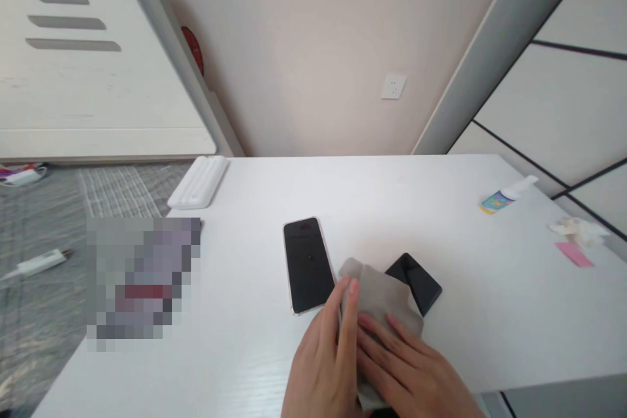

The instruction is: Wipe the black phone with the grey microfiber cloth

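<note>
A grey cloth (379, 297) lies over a black phone (416, 281) near the front of the white table (392, 202); only the phone's far end shows. My right hand (411, 369) lies flat on the cloth with its fingers stretched out. My left hand (326, 362) rests beside it, fingertips on the cloth's left edge, fingers extended. A second black phone (307, 264) with a pale rim lies face up just left of the cloth, untouched.
A small spray bottle (507, 194) lies at the right rear of the table, with a crumpled tissue (578, 230) and a pink slip (574, 253) near the right edge. A white ribbed case (198, 181) sits at the left rear corner. A blurred patch covers the left side.
</note>
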{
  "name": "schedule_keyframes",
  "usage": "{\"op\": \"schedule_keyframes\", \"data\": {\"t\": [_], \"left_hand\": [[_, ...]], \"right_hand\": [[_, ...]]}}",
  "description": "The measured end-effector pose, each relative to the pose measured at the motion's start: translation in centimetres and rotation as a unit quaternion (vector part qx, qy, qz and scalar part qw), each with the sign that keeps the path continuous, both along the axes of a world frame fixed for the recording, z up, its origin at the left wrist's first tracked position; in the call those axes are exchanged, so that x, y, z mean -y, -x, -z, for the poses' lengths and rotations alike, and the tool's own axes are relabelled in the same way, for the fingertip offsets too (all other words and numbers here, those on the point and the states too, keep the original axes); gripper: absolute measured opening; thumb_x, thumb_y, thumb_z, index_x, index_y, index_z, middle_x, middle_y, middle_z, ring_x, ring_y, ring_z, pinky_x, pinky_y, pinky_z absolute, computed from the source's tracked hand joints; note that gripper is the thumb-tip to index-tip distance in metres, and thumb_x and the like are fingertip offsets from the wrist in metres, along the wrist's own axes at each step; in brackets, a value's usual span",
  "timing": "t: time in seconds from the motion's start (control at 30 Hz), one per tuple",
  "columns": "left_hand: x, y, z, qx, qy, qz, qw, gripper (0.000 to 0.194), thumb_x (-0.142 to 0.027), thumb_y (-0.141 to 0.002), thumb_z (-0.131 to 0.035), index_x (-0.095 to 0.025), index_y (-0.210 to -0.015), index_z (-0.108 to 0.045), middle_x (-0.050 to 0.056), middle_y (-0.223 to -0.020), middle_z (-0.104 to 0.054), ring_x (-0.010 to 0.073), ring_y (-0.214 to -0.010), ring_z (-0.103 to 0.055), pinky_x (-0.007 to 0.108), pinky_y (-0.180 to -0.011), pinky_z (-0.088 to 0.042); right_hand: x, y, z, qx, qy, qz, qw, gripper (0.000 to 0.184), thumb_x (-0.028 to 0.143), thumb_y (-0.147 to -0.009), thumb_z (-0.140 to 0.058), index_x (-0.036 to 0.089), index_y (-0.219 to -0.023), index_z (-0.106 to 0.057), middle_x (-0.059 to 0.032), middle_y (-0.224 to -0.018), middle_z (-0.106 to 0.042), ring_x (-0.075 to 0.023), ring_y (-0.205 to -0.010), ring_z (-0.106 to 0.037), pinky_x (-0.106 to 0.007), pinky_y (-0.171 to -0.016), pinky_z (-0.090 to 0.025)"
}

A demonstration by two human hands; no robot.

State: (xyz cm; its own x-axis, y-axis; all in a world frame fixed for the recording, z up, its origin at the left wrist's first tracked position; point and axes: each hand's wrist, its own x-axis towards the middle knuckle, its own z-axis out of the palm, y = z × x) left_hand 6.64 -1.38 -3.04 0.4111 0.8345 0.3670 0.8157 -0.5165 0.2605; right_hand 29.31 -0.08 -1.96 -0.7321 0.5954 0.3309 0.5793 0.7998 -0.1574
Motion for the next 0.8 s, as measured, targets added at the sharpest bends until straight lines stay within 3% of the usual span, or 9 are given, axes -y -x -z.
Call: {"op": "schedule_keyframes", "data": {"t": [0.07, 0.17, 0.3, 0.37, 0.47, 0.5, 0.63, 0.7, 0.8], "left_hand": [[0.0, 0.0, 0.0, 0.002, 0.004, -0.010, 1.000, 0.136, -0.023, -0.067, -0.090, -0.006, -0.169, -0.001, 0.029, -0.156, -0.054, 0.0366, -0.134, -0.066, 0.038, -0.100, -0.064], [0.0, -0.3, -0.3, 0.020, -0.008, -0.024, 0.999, 0.161, -0.048, -0.054, -0.103, -0.006, -0.169, 0.002, 0.030, -0.149, -0.060, 0.0400, -0.127, -0.071, 0.041, -0.095, -0.066], [-0.2, -0.6, -0.9, 0.029, -0.011, -0.024, 0.999, 0.172, -0.044, -0.044, -0.107, -0.009, -0.170, 0.004, 0.030, -0.148, -0.062, 0.0399, -0.125, -0.072, 0.040, -0.093, -0.067], [-0.1, -0.6, -1.0, 0.029, -0.007, -0.031, 0.999, 0.175, -0.043, -0.041, -0.108, -0.010, -0.170, 0.006, 0.029, -0.147, -0.063, 0.0402, -0.123, -0.073, 0.040, -0.091, -0.067], [0.0, -0.5, -1.0, 0.033, -0.002, -0.032, 0.999, 0.177, -0.046, -0.040, -0.108, -0.010, -0.169, 0.007, 0.030, -0.145, -0.064, 0.0415, -0.121, -0.073, 0.042, -0.090, -0.068], [0.0, -0.4, -0.9, 0.037, 0.000, -0.031, 0.999, 0.176, -0.043, -0.040, -0.108, -0.010, -0.169, 0.007, 0.030, -0.146, -0.063, 0.0415, -0.122, -0.073, 0.042, -0.090, -0.068], [0.1, -0.3, -0.7, 0.047, 0.009, -0.026, 0.999, 0.171, -0.030, -0.043, -0.107, -0.013, -0.170, 0.005, 0.030, -0.150, -0.060, 0.0412, -0.126, -0.070, 0.042, -0.092, -0.067], [0.1, -0.4, -0.7, 0.046, 0.009, -0.031, 0.998, 0.169, -0.034, -0.044, -0.107, -0.013, -0.170, 0.004, 0.030, -0.151, -0.059, 0.0420, -0.127, -0.070, 0.043, -0.090, -0.067], [0.0, -0.5, -0.8, 0.050, 0.007, -0.027, 0.998, 0.167, -0.040, -0.047, -0.107, -0.014, -0.170, 0.003, 0.029, -0.151, -0.059, 0.0423, -0.127, -0.070, 0.045, -0.092, -0.067]], "right_hand": [[0.0, -0.2, 0.2, 0.014, -0.009, 0.047, 0.999, 0.075, 0.054, -0.109, -0.052, 0.018, -0.170, -0.026, -0.0057, -0.158, -0.054, -0.0254, -0.135, -0.066, -0.036, -0.101, -0.062], [-0.1, -0.6, 0.3, 0.045, -0.051, 0.168, 0.983, 0.078, 0.061, -0.108, -0.047, 0.013, -0.168, -0.032, -0.0121, -0.163, -0.048, -0.0323, -0.141, -0.060, -0.045, -0.106, -0.059], [0.4, -0.2, 0.2, 0.068, -0.117, 0.021, 0.991, 0.084, 0.070, -0.108, -0.038, 0.007, -0.164, -0.036, -0.0060, -0.163, -0.047, -0.0245, -0.142, -0.059, -0.037, -0.107, -0.057], [0.4, -0.4, 0.1, 0.071, -0.119, 0.034, 0.990, 0.076, 0.065, -0.111, -0.037, 0.011, -0.164, -0.039, -0.0025, -0.163, -0.049, -0.0216, -0.142, -0.059, -0.034, -0.110, -0.054], [0.3, -0.7, 0.0, 0.073, -0.102, 0.148, 0.981, 0.076, 0.064, -0.110, -0.040, 0.008, -0.162, -0.042, -0.0082, -0.163, -0.049, -0.0265, -0.143, -0.058, -0.040, -0.117, -0.048], [0.4, -0.6, 0.1, 0.072, -0.108, 0.145, 0.981, 0.078, 0.065, -0.110, -0.039, 0.007, -0.162, -0.041, -0.0092, -0.163, -0.049, -0.0270, -0.143, -0.057, -0.041, -0.117, -0.048], [1.0, -0.5, 0.3, 0.083, -0.117, 0.007, 0.990, 0.082, 0.072, -0.109, -0.029, 0.011, -0.162, -0.042, -0.0012, -0.163, -0.048, -0.0226, -0.145, -0.055, -0.037, -0.109, -0.054], [0.9, -1.1, 0.3, 0.091, -0.094, 0.072, 0.989, 0.076, 0.068, -0.111, -0.030, 0.013, -0.162, -0.042, -0.0010, -0.165, -0.046, -0.0235, -0.146, -0.054, -0.040, -0.111, -0.053], [0.8, -1.7, 0.4, 0.096, -0.091, 0.202, 0.970, 0.080, 0.067, -0.110, -0.035, 0.008, -0.162, -0.040, -0.0081, -0.166, -0.045, -0.0303, -0.147, -0.053, -0.047, -0.115, -0.047]]}}
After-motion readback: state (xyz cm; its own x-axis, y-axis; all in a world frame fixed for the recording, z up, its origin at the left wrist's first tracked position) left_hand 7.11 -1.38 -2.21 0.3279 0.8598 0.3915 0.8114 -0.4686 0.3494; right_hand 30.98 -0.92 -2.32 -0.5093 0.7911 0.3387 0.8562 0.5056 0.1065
